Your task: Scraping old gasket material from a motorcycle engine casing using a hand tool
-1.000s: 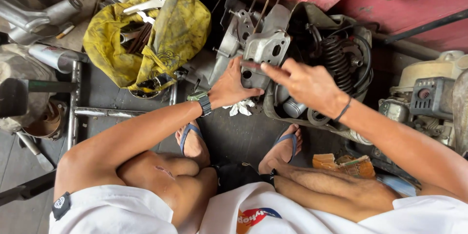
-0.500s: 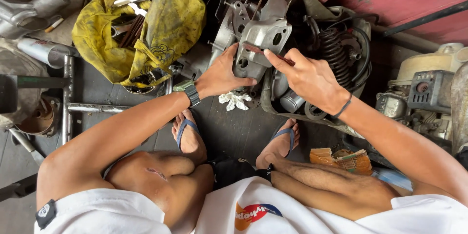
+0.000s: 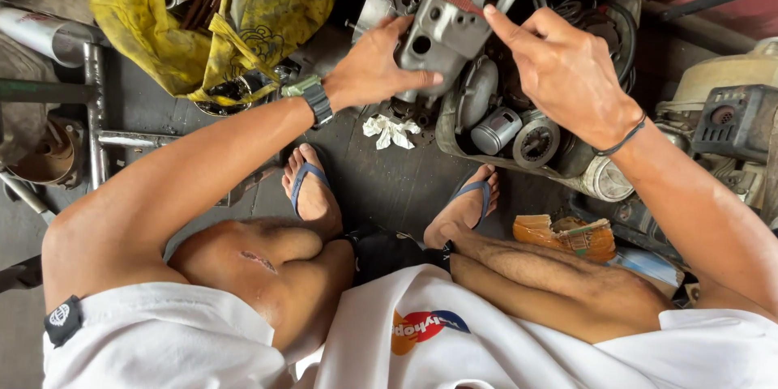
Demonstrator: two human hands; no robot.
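Fingertips of the right hand (image 3: 567,65) pinch a small reddish strip (image 3: 462,2) against the grey metal engine casing (image 3: 454,24), while the left hand (image 3: 377,65) wraps its side, thumb across the front. Below lies a crumpled white rag (image 3: 389,131); a yellow sack (image 3: 243,16) sits left.

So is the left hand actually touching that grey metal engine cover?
Touching. The head view shows the left hand pressed against the side of the grey metal cover, its thumb lying across the cover's lower face with no gap.
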